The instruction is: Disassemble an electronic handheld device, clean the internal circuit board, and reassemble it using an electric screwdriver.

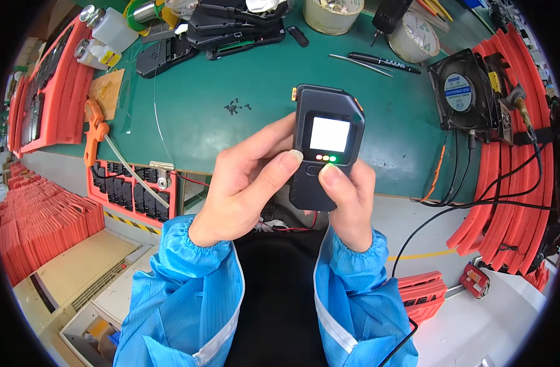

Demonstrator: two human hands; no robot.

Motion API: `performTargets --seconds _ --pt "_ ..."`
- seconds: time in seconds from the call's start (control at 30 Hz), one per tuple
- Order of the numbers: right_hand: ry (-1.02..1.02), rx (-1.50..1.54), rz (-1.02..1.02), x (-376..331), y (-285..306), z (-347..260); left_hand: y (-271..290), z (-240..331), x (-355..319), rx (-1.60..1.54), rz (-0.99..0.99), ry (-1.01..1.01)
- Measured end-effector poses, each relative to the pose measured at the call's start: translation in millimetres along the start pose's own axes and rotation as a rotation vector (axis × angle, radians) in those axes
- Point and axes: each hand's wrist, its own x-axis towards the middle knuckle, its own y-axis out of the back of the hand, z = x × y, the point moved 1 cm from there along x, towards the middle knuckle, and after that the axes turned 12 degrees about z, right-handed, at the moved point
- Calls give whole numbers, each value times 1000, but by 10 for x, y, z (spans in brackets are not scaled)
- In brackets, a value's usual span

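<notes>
Green bench mat [243, 131] lies beyond black handheld device [324, 147], grasped by left hand [246, 183] and right hand [347, 196]; fan [466, 92] further right.

Electronics assembly workshop. The desk [243, 79] carries a green anti-static mat, a small cooling fan [466, 92], tweezers [359, 63], solvent bottles [105, 33] and a pile of black device housings [237, 27]. Red trays [47, 92] (stacked in quantity on both sides) hold parts; the worker wears blue cleanroom sleeves [182, 293].
</notes>
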Motion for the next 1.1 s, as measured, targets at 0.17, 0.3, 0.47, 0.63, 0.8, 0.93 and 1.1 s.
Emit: performTargets --seconds 0.17,0.3,0.47,0.63,0.8,0.93,1.1 --pt "84 -117 59 36 -63 21 0 -1 8 -2 5 18" --pt "104 -168 77 36 -84 4 3 17 26 -5 8 17" --pt "-22 -174 45 19 -74 -43 -36 30 40 -91 70 66" --pt "396 -742 -344 -37 -93 -22 -78 -26 -7 15 148 -6" --pt "452 -677 -542 -135 36 141 -59 19 -59 344 -8 -55" --pt "359 -618 -378 -202 99 281 -76 1 -48 327 -137 -106" --pt "359 -556 -170 -285 10 382 -46 -32 -23 267 -73 -75"
